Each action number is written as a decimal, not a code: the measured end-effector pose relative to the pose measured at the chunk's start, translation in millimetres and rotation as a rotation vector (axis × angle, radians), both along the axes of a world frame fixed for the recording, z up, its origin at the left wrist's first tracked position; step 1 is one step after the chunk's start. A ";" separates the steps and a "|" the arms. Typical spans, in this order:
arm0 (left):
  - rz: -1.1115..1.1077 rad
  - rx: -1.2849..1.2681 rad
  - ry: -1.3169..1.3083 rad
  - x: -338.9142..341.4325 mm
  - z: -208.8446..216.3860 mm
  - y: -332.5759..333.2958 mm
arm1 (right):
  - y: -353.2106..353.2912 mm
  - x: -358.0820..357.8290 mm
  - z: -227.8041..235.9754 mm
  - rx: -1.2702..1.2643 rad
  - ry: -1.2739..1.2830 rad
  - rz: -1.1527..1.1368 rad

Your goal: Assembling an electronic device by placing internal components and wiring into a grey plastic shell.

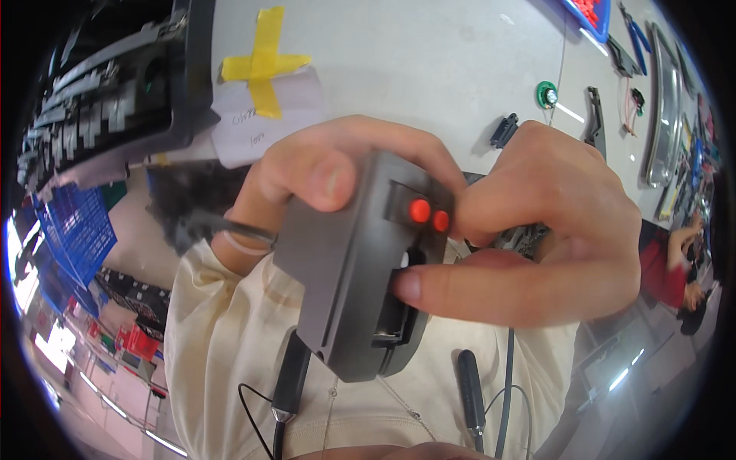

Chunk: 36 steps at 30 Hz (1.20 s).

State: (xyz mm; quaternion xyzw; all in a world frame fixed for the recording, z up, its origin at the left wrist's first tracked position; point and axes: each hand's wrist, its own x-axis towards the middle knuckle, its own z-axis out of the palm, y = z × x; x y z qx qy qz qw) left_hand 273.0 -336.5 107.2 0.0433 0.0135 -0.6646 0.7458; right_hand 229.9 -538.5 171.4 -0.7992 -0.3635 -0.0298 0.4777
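A dark grey plastic casing (pixel 337 253) with two red buttons on its narrow face is held up in front of my chest. My left hand (pixel 330 165) grips it from behind and above, the thumb lying on its broad side. At the casing's right side my right hand (pixel 560 230) is curled, with one fingertip pressed at the long slot below the buttons. Another curled finger meets the casing's edge beside the buttons. A small white part shows in the slot next to the fingertip; the fingers hide some of the opening.
On the pale table lie a paper note (pixel 299 100) under crossed yellow tape (pixel 264 65), a black clip-like part (pixel 504 131) and a round green speaker-like part (pixel 547 95). A black rack (pixel 188 77) of metal strips stands left, a blue bin (pixel 602 27) with red pieces far right. Another person (pixel 667 264) is at right.
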 end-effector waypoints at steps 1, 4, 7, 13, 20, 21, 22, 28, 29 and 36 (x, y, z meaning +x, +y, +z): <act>-0.013 -0.022 0.019 -2.5 -0.9 -0.9 | 1.4 0.1 -1.0 0.005 -0.046 0.023; -0.048 -0.065 0.047 -11.2 -5.6 -7.5 | 5.7 -4.5 -1.8 0.037 -0.139 0.023; -0.059 -0.115 0.067 -21.4 -12.5 -17.5 | 6.7 -12.6 -5.6 0.088 -0.191 0.038; -0.066 -0.168 0.063 -47.0 -28.7 -34.9 | 17.0 -37.7 -35.3 0.353 -0.416 -0.165; -0.088 -0.181 0.068 -70.6 -46.5 -46.2 | 10.1 -70.5 -42.6 0.346 -0.314 -0.223; -0.093 -0.181 0.067 -72.0 -49.0 -48.2 | 5.6 -71.1 -40.5 0.341 -0.275 -0.202; -0.097 -0.181 0.069 -73.2 -51.0 -49.5 | 2.2 -71.2 -38.8 0.335 -0.239 -0.183; -0.116 -0.180 0.060 -72.1 -61.3 -54.3 | -1.6 -75.8 -32.2 0.310 -0.187 -0.184; -0.118 -0.181 0.053 -72.3 -62.0 -54.5 | -0.8 -77.0 -32.0 0.292 -0.228 -0.213; -0.106 -0.191 0.039 -74.3 -63.8 -52.7 | -0.7 -79.5 -34.6 0.205 -0.339 -0.224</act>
